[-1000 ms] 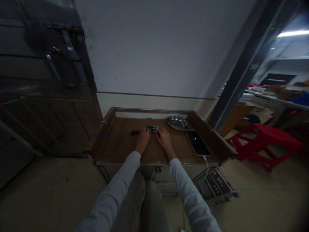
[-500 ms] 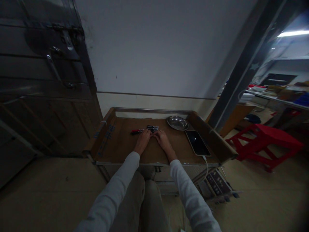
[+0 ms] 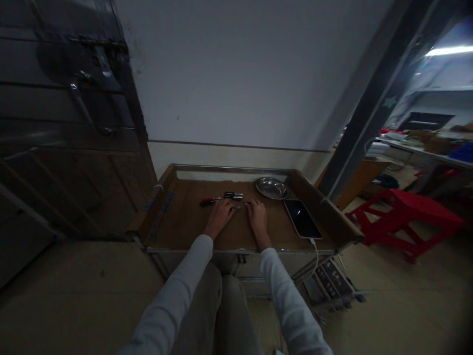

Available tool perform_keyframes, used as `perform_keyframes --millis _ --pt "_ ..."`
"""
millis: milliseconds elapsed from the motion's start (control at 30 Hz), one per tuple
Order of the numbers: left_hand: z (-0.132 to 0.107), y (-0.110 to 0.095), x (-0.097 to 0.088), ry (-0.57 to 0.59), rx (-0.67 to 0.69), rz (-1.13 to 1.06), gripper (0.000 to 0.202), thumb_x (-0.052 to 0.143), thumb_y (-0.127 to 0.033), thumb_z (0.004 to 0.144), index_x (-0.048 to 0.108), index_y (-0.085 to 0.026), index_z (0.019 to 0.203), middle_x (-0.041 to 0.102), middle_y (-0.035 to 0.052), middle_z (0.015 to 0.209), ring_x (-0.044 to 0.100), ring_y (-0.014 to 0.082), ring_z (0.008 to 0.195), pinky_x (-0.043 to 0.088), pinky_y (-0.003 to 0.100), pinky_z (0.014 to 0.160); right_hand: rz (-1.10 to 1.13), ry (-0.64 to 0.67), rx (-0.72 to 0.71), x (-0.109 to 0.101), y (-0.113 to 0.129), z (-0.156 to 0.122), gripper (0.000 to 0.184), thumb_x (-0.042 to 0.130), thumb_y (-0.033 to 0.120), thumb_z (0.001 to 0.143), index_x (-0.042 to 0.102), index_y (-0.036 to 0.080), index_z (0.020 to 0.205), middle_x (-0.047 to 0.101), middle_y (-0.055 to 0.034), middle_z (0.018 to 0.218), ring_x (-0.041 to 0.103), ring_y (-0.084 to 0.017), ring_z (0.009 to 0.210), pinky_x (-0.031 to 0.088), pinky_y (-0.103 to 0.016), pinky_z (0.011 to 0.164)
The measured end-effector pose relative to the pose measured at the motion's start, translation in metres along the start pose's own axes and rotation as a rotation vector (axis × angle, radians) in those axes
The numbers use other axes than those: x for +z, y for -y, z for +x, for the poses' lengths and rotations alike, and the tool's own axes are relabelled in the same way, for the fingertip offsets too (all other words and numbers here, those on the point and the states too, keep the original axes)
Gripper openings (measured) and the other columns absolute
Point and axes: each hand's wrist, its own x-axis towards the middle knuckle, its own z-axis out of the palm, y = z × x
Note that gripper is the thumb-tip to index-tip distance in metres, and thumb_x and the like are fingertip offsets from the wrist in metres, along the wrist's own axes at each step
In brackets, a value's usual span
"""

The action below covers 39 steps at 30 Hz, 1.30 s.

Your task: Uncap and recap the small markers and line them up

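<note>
My left hand [image 3: 220, 214] is over the middle of the brown tabletop [image 3: 188, 229], fingers closed on a small pale piece [image 3: 237, 207] too little to name. To its right, my right hand [image 3: 257, 215] has its fingertips pinched on a thin reddish bit [image 3: 247, 202], its kind unclear. A gap separates the two hands. Just beyond them lies a pair of short dark cylinders with silvery marks [image 3: 233, 195], side by side. A slim red-and-black tool, possibly a screwdriver [image 3: 209, 201], lies left of these, its right end near my left hand.
A round steel dish [image 3: 272, 188] stands at the back right. In front of it lies a phone [image 3: 303, 219] with a white cable [image 3: 317, 256] running off the front edge. Raised sides border the table. Right of it is a red stool [image 3: 410, 217]; a metal door [image 3: 66, 113] is left.
My hands, close together before, have drawn apart, the right one moving rightward. Small pieces now show at the fingertips of both. The dark cylinders are less covered.
</note>
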Motion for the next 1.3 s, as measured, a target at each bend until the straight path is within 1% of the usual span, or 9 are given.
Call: perform_keyframes --millis 133,300,433,533,633,767,933,1067,1300 --pt "-0.006 -0.002 -0.002 -0.027 -0.087 0.019 0.018 0.048 -0.027 0.089 0.06 -0.018 0.099 0.059 0.0068 0.102 0.055 0.0188 0.096 0.042 0.033 0.089 -0.05 0.05 -0.059 -0.001 0.005 -0.002 0.023 0.042 0.025 0.091 0.063 0.017 0.096 0.065 -0.0091 0.092 0.054 -0.02 0.086 0.036 -0.029 0.077" --pt "-0.006 -0.003 -0.003 -0.072 -0.063 0.021 0.02 0.045 -0.026 0.09 0.057 -0.02 0.105 0.058 0.0061 0.105 0.054 0.0187 0.101 0.04 0.032 0.092 -0.01 0.072 -0.188 -0.008 0.018 -0.004 0.028 0.037 0.022 0.091 0.06 0.019 0.106 0.066 -0.0082 0.097 0.056 -0.02 0.09 0.039 -0.032 0.082" --pt "-0.009 -0.005 -0.011 -0.141 -0.133 0.048 0.022 0.041 -0.027 0.091 0.056 -0.021 0.106 0.059 0.0058 0.105 0.052 0.0192 0.101 0.039 0.034 0.091 0.164 0.108 -0.358 -0.015 0.027 -0.009 0.047 0.036 0.02 0.09 0.034 0.024 0.137 0.058 -0.0064 0.12 0.054 -0.018 0.105 0.041 -0.032 0.09" --pt "-0.013 -0.007 -0.016 -0.185 -0.281 0.138 0.024 0.039 -0.028 0.092 0.057 -0.02 0.105 0.059 0.0076 0.102 0.051 0.0225 0.099 0.04 0.037 0.087 0.214 0.124 -0.397 -0.013 0.029 -0.008 0.056 0.037 0.02 0.088 0.022 0.024 0.142 0.05 -0.006 0.13 0.048 -0.017 0.115 0.039 -0.033 0.096" --pt "-0.017 -0.006 -0.016 -0.204 -0.443 0.204 0.023 0.04 -0.023 0.09 0.056 -0.017 0.106 0.057 0.0114 0.103 0.05 0.0251 0.099 0.041 0.039 0.085 0.167 0.107 -0.357 -0.006 0.025 -0.002 0.048 0.036 0.015 0.086 0.037 0.02 0.134 0.049 -0.0074 0.13 0.045 -0.019 0.117 0.037 -0.036 0.098" --pt "-0.019 -0.002 -0.01 -0.195 -0.549 0.194 0.024 0.037 -0.013 0.089 0.056 -0.01 0.102 0.054 0.0159 0.103 0.051 0.0249 0.097 0.043 0.038 0.083 -0.032 0.062 -0.208 0.001 0.019 0.004 0.031 0.039 0.013 0.085 0.06 0.017 0.107 0.054 -0.0116 0.118 0.046 -0.023 0.107 0.035 -0.039 0.095" --pt "-0.014 0.002 -0.004 -0.247 -0.537 0.191 0.027 0.032 -0.005 0.087 0.054 -0.009 0.101 0.053 0.0157 0.103 0.052 0.0236 0.097 0.043 0.037 0.085 -0.134 0.048 -0.176 0.002 0.017 0.006 0.028 0.042 0.015 0.085 0.059 0.017 0.107 0.052 -0.012 0.113 0.044 -0.023 0.101 0.035 -0.037 0.091" --pt "-0.007 0.004 -0.001 -0.217 -0.504 0.164 0.027 0.033 -0.006 0.086 0.053 -0.009 0.104 0.053 0.0161 0.104 0.052 0.0235 0.095 0.043 0.037 0.085 -0.151 0.063 -0.176 0.007 0.015 0.011 0.029 0.041 0.018 0.086 0.058 0.019 0.11 0.052 -0.0116 0.11 0.044 -0.023 0.099 0.035 -0.035 0.088" --pt "0.01 0.0 0.008 -0.12 -0.229 0.175 0.026 0.037 -0.008 0.086 0.056 -0.012 0.103 0.054 0.015 0.106 0.049 0.0247 0.103 0.04 0.039 0.09 -0.173 0.082 -0.164 0.016 0.011 0.018 0.022 0.044 0.026 0.088 0.059 0.019 0.101 0.054 -0.0109 0.104 0.046 -0.023 0.098 0.036 -0.034 0.084"
